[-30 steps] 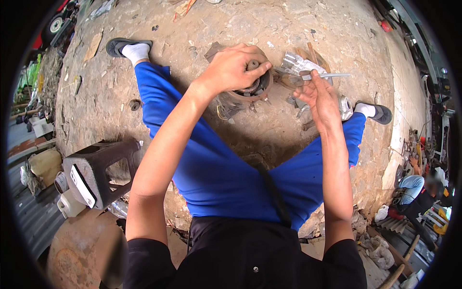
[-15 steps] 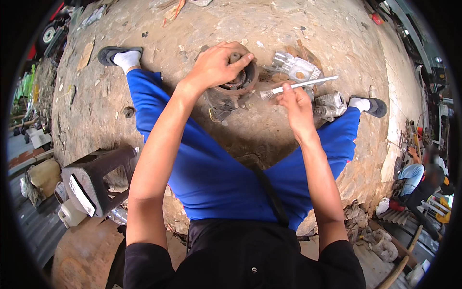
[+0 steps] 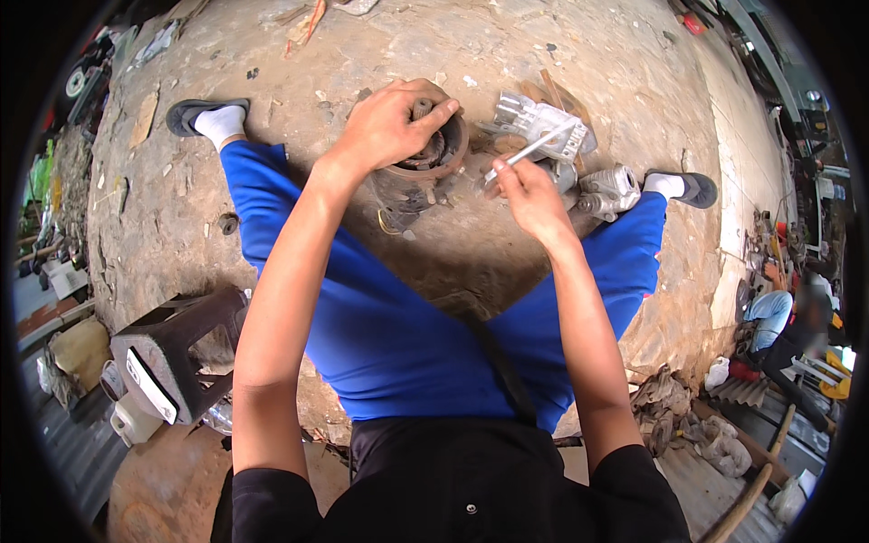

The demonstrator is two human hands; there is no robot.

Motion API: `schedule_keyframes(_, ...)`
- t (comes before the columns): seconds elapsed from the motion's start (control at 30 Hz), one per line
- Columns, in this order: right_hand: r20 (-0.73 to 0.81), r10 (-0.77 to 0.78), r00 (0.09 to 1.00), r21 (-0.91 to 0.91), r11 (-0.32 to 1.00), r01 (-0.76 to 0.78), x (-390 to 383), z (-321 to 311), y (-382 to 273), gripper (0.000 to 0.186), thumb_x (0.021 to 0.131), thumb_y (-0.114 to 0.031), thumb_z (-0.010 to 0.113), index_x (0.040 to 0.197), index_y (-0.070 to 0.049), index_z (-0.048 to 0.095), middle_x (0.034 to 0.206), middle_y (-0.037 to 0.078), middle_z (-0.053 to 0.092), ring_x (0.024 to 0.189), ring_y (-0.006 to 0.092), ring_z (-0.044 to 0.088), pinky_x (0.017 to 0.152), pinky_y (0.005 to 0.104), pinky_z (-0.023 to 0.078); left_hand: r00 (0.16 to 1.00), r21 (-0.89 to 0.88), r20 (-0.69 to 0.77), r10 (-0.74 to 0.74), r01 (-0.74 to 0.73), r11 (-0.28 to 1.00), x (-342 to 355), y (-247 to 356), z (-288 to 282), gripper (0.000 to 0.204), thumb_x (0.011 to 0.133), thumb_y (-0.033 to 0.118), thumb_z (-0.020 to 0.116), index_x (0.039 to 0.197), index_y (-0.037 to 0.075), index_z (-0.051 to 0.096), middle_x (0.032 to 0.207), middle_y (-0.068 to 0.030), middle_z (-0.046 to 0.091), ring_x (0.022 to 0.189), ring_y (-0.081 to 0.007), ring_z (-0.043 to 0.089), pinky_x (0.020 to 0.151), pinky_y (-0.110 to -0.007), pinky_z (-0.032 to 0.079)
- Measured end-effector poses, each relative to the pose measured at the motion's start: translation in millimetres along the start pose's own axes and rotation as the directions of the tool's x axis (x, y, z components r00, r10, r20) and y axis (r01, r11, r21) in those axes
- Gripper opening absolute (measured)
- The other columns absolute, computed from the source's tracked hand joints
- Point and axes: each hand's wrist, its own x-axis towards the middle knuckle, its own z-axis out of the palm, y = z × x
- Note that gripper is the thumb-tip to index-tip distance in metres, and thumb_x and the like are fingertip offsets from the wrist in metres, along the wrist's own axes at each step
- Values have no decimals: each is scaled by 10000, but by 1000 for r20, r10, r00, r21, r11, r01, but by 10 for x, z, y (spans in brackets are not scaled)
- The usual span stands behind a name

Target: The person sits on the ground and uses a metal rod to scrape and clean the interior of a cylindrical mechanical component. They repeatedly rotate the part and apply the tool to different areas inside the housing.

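Note:
My left hand [image 3: 398,122] grips the top of a round, rusty metal housing [image 3: 427,168] with dark parts and a small cylinder inside, sitting on the dirty floor between my spread legs. My right hand [image 3: 518,190] holds a brush with a pale handle [image 3: 543,138] between thumb and fingers, its bristles low beside the housing's right side, blurred. Behind the brush lie a silver metal casting [image 3: 523,114] and brown flat pieces [image 3: 554,89]. A second silver casting [image 3: 615,187] lies near my right foot. Dark small scraps [image 3: 405,213] are under the housing.
A dark plastic stool [image 3: 181,353] and pale jug [image 3: 136,416] stand at my left, beside clutter [image 3: 77,357]. A person [image 3: 787,326] in jeans works at the far right among tools. Wooden poles [image 3: 742,507] and crumpled bags [image 3: 720,443] lie at lower right.
My right hand has moved left and toward me with the brush, its handle now more steeply angled. My left hand stays on the housing; the whole view has shifted a little.

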Motion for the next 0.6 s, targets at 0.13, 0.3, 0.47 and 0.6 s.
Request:
schedule_keyframes(0.13, 28, 68, 997, 503, 861, -72, -81, -39, 23, 422, 1092, -349, 485, 1146, 31, 658, 913, 102, 695, 851, 194, 705, 802, 326, 566, 999, 1, 40, -12, 12, 1000, 65, 3, 20, 400, 964, 498, 614, 1074, 140, 753, 1119, -79, 735, 1119, -307, 657, 969, -415, 512)
schedule_keyframes(0.3, -40, 64, 997, 624, 781, -25, -133, -68, -64, 385, 1095, -316, 485, 1150, 24, 658, 936, 66, 676, 833, 170, 698, 797, 318, 573, 999, 31, 46, 10, -11, 999, 91, 34, 29, 410, 963, 506, 616, 1078, 137, 754, 1111, -85, 737, 1108, -313, 660, 956, -418, 517)
schedule_keyframes(0.47, -85, 80, 993, 588, 808, -15, -139, -82, -87, 388, 1091, -319, 495, 1137, 28, 664, 934, 78, 687, 812, 166, 693, 771, 309, 561, 998, 86, 46, 35, -39, 996, 79, 104, 68, 416, 961, 505, 621, 1080, 129, 755, 1107, -89, 737, 1109, -316, 657, 952, -418, 517)
schedule_keyframes(0.6, -108, 87, 990, 739, 674, 21, -169, -74, -55, 380, 1085, -312, 513, 1103, 32, 675, 926, 81, 689, 800, 160, 690, 754, 306, 557, 999, 51, 31, 11, -12, 999, 49, 75, 62, 408, 957, 499, 631, 1077, 129, 755, 1109, -90, 736, 1110, -313, 657, 958, -417, 517)
